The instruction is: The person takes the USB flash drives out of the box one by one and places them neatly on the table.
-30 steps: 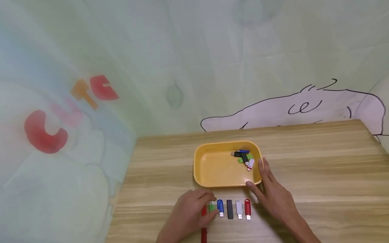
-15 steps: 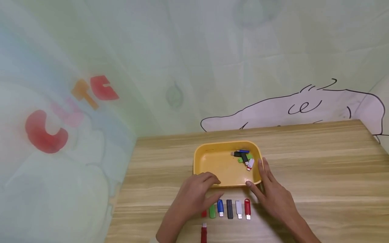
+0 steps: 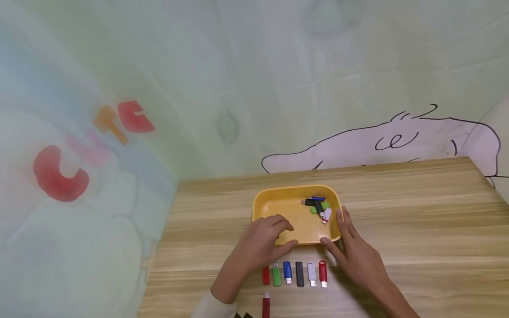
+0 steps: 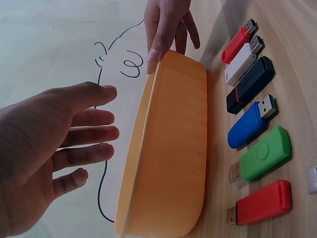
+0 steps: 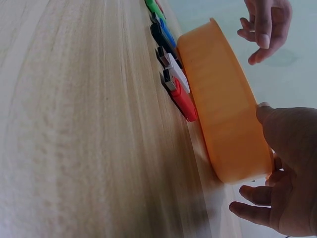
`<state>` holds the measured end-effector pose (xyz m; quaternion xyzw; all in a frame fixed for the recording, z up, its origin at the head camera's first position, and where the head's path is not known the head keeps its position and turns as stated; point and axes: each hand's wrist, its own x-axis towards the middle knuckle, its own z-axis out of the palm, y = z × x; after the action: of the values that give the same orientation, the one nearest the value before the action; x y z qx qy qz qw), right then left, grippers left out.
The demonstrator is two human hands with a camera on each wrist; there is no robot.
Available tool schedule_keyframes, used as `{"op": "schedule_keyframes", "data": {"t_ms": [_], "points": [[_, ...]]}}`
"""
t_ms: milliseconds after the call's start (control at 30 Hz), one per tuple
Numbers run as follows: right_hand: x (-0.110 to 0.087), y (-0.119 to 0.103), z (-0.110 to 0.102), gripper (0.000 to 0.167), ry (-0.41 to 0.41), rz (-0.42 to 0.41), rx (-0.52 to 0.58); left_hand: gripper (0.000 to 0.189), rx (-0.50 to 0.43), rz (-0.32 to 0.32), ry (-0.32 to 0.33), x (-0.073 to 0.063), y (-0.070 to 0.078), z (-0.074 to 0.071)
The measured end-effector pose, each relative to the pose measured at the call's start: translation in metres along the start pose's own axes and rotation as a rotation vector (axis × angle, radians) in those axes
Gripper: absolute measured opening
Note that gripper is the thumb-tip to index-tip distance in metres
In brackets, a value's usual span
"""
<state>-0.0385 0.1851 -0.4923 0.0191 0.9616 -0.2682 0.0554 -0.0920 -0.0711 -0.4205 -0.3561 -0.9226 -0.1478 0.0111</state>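
Observation:
A yellow plastic bin stands on the table with several USB sticks piled at its right end. My left hand hovers over its front left rim, thumb and fingers apart with nothing between them. My right hand holds the bin's front right corner, thumb over the rim and fingers along the outer side. In front of the bin runs a row of USB sticks: red, green, blue, black, white and red with a loop.
Nearer the front edge of the view lies a dark red USB stick, below the left end of the row. Behind the wooden table hangs a pale printed cloth backdrop, which also covers the left side.
My left hand has moved from the row's left end, over the red and green sticks, forward to the bin's front rim, uncovering those sticks. My right hand stays at the corner.

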Motion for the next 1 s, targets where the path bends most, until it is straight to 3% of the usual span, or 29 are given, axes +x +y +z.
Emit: {"op": "schedule_keyframes", "data": {"t_ms": [233, 733, 1000], "points": [[0.000, 0.000, 0.001, 0.097, -0.001, 0.004, -0.001, 0.033, 0.015, 0.012, -0.015, 0.013, -0.004, 0.001], [0.000, -0.002, 0.001, 0.097, 0.010, 0.010, 0.016, 0.040, -0.003, -0.075, -0.151, 0.047, -0.001, 0.001], [0.000, -0.003, -0.001, 0.098, 0.001, 0.020, 0.024, 0.043, 0.003, -0.113, -0.202, 0.060, -0.005, 0.008]]}}
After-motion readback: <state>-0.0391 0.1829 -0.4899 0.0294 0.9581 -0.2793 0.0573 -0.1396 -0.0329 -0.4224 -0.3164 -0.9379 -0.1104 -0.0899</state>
